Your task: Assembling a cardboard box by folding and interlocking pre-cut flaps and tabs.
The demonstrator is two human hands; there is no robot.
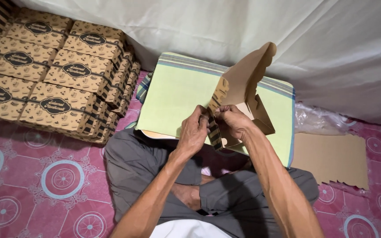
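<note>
A half-folded brown cardboard box (244, 83) with black striped printing on its outer side stands open above my lap, its scalloped lid pointing up. My left hand (193, 131) pinches the box's near striped corner from the left. My right hand (231, 120) grips the same corner from the right, fingers curled over the edge. Both hands meet at that corner. The box rests over a pale green cloth-covered board (179, 94) lying across my crossed legs in grey trousers.
Stacks of folded brown printed boxes (54, 72) fill the left. A pile of flat cardboard blanks (331, 158) lies at right by a clear plastic wrap (318, 121). White cloth (331, 48) hangs behind; a pink patterned mat (45, 176) covers the floor.
</note>
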